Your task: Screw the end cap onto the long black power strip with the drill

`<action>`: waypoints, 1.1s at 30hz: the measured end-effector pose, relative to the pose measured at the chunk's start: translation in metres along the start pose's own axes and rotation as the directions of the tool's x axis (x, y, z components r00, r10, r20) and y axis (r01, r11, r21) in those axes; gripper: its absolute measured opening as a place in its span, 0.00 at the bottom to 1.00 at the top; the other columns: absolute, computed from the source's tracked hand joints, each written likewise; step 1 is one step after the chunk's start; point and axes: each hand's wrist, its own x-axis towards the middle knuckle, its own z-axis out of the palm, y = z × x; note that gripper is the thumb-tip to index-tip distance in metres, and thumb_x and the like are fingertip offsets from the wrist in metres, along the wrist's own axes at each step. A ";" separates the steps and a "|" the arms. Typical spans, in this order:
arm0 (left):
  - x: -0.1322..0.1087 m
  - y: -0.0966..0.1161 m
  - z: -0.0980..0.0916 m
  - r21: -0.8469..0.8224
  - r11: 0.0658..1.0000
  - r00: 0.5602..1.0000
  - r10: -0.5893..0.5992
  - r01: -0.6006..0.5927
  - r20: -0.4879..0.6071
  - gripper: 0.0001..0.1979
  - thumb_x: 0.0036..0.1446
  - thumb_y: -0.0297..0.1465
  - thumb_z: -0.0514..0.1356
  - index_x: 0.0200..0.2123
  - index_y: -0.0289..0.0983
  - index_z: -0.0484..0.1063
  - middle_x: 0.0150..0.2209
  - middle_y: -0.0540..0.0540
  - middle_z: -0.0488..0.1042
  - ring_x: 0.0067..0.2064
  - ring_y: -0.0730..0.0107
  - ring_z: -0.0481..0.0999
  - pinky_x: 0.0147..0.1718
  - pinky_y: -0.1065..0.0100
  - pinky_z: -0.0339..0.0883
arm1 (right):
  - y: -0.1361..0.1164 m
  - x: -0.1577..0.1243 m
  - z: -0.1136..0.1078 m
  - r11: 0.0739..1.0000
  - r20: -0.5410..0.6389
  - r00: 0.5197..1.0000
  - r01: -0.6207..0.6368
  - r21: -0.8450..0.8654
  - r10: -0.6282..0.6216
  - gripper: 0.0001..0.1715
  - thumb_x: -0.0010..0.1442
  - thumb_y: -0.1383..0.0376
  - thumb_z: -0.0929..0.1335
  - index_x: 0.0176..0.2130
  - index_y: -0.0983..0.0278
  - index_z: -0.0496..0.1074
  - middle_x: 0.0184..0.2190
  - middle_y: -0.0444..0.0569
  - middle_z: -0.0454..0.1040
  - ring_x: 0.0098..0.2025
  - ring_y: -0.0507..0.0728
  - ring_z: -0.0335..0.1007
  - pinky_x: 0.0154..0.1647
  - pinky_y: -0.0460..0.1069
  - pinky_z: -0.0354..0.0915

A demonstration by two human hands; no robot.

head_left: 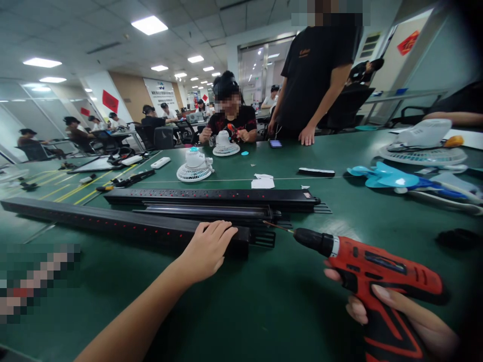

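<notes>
My left hand lies fingers-down over the right end of a long black bar with a row of red dots, pressing it onto the green table. My right hand is wrapped round the grip of a red and black power drill. The drill's thin bit points left at the bar's finned end. Two more black bars lie just behind the first.
White fan parts and another fan grille sit mid-table. Blue fan blades and a white fan housing lie right. A seated person and a standing person are across the table. A phone rests there.
</notes>
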 end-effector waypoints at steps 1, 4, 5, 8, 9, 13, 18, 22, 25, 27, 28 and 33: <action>0.000 0.000 0.000 0.000 1.000 1.000 0.001 -0.001 -0.002 0.34 0.52 0.26 0.60 0.63 0.37 0.57 0.63 0.36 0.64 0.63 0.52 0.62 0.57 0.52 0.55 | 0.000 -0.001 0.002 1.000 -0.002 1.000 0.000 0.006 0.000 0.23 0.54 0.53 0.74 0.50 0.52 0.79 0.25 0.47 0.75 0.17 0.52 0.68 0.18 0.45 0.65; -0.001 -0.001 0.002 0.003 1.000 1.000 0.013 -0.013 -0.015 0.32 0.54 0.26 0.59 0.63 0.36 0.57 0.63 0.36 0.63 0.63 0.51 0.61 0.57 0.51 0.55 | -0.001 -0.003 0.007 1.000 0.001 1.000 -0.016 0.021 0.016 0.23 0.54 0.53 0.74 0.49 0.52 0.79 0.25 0.47 0.75 0.18 0.52 0.68 0.18 0.45 0.65; -0.002 -0.001 0.003 0.005 1.000 1.000 0.019 -0.019 -0.022 0.31 0.55 0.25 0.58 0.63 0.36 0.57 0.63 0.36 0.63 0.63 0.51 0.61 0.57 0.51 0.55 | -0.002 -0.003 0.007 1.000 0.000 1.000 -0.017 0.022 0.017 0.23 0.54 0.53 0.74 0.50 0.52 0.79 0.25 0.47 0.75 0.18 0.52 0.68 0.18 0.45 0.65; -0.002 -0.004 0.003 -0.004 0.999 0.999 0.036 -0.036 -0.025 0.31 0.56 0.21 0.55 0.63 0.38 0.56 0.62 0.37 0.63 0.63 0.53 0.61 0.59 0.50 0.54 | -0.002 -0.001 0.004 1.000 -0.020 1.000 -0.009 0.009 0.010 0.24 0.54 0.52 0.74 0.50 0.52 0.79 0.24 0.47 0.75 0.17 0.52 0.67 0.17 0.45 0.65; -0.002 -0.005 0.002 -0.013 0.999 0.999 0.036 -0.036 -0.016 0.31 0.56 0.21 0.54 0.63 0.39 0.56 0.62 0.37 0.63 0.63 0.53 0.61 0.59 0.50 0.53 | -0.001 0.000 0.002 1.000 -0.030 0.999 -0.012 0.001 0.012 0.25 0.53 0.52 0.74 0.51 0.52 0.79 0.24 0.46 0.74 0.16 0.51 0.66 0.16 0.45 0.65; 0.001 -0.004 -0.001 -0.103 0.994 0.998 -0.017 0.023 0.054 0.32 0.58 0.30 0.58 0.65 0.39 0.53 0.63 0.38 0.62 0.63 0.53 0.60 0.62 0.51 0.49 | 0.001 0.003 -0.007 0.999 -0.077 0.996 -0.040 -0.025 0.038 0.32 0.49 0.50 0.75 0.53 0.54 0.77 0.23 0.47 0.73 0.16 0.53 0.67 0.18 0.48 0.68; 0.010 0.005 0.002 -0.133 0.982 0.991 -0.133 0.134 0.013 0.38 0.57 0.49 0.60 0.65 0.37 0.55 0.59 0.37 0.65 0.59 0.49 0.63 0.59 0.49 0.52 | 0.002 0.004 -0.008 0.999 -0.063 0.997 -0.039 -0.027 0.037 0.34 0.49 0.49 0.75 0.55 0.54 0.76 0.24 0.47 0.73 0.16 0.54 0.66 0.20 0.49 0.70; 0.017 0.010 0.005 -0.113 0.978 0.984 -0.177 0.174 -0.022 0.36 0.55 0.53 0.60 0.60 0.38 0.62 0.56 0.37 0.68 0.56 0.49 0.66 0.56 0.48 0.54 | 0.003 0.005 -0.009 0.999 -0.056 0.998 -0.025 -0.038 0.023 0.35 0.49 0.48 0.74 0.55 0.54 0.76 0.24 0.47 0.72 0.16 0.54 0.66 0.17 0.49 0.69; 0.017 0.011 0.004 -0.114 0.978 0.983 -0.181 0.176 -0.032 0.34 0.54 0.55 0.60 0.56 0.38 0.65 0.54 0.38 0.69 0.54 0.50 0.67 0.54 0.50 0.57 | 0.004 0.007 -0.012 0.999 -0.053 0.998 -0.028 -0.035 0.027 0.34 0.48 0.48 0.75 0.54 0.53 0.76 0.23 0.47 0.72 0.16 0.55 0.66 0.17 0.49 0.68; 0.014 0.011 0.003 -0.123 0.979 0.985 -0.170 0.165 -0.031 0.35 0.54 0.56 0.60 0.55 0.38 0.65 0.53 0.39 0.69 0.54 0.50 0.68 0.53 0.50 0.58 | 0.005 0.007 -0.013 0.999 -0.046 0.999 -0.014 -0.030 0.013 0.33 0.49 0.48 0.74 0.54 0.54 0.77 0.23 0.47 0.71 0.17 0.55 0.66 0.16 0.49 0.67; 0.012 0.011 0.002 -0.128 0.979 0.986 -0.163 0.158 -0.031 0.35 0.53 0.57 0.60 0.55 0.38 0.65 0.53 0.39 0.69 0.53 0.50 0.68 0.53 0.50 0.58 | 0.005 0.008 -0.014 1.000 -0.039 0.999 -0.011 -0.025 0.010 0.32 0.50 0.48 0.74 0.53 0.54 0.77 0.22 0.46 0.71 0.16 0.54 0.65 0.16 0.48 0.66; 0.005 0.015 -0.003 -0.132 0.979 0.987 -0.160 0.158 -0.006 0.33 0.53 0.54 0.62 0.54 0.38 0.65 0.52 0.40 0.70 0.53 0.52 0.68 0.52 0.52 0.59 | 0.008 0.007 -0.017 0.996 0.019 0.999 -0.040 -0.081 0.042 0.30 0.52 0.43 0.70 0.48 0.55 0.79 0.21 0.46 0.69 0.13 0.51 0.59 0.12 0.46 0.62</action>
